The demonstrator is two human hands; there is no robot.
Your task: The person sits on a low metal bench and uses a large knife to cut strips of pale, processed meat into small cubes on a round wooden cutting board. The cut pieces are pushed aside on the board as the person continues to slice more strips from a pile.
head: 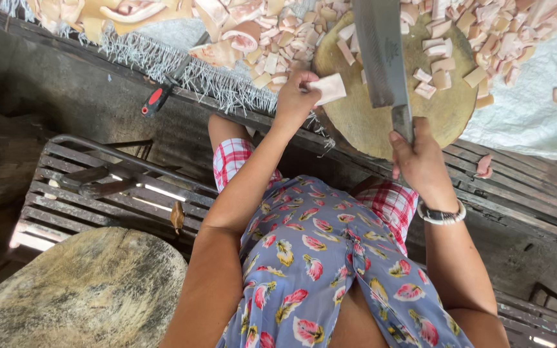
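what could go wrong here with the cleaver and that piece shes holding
1. The left hand pinches a pale meat piece right beside the cleaver in the right hand; a chop could catch the fingers.
2. The round chopping block overhangs the bench edge, so it might tip.
3. Cut pieces crowd the block and may fall off.

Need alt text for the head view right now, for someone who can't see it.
A person's right hand holds a large steel cleaver over a round wooden chopping block, while the left hand holds a pale pink meat slab at its edge. Cut pale pieces are heaped beyond.
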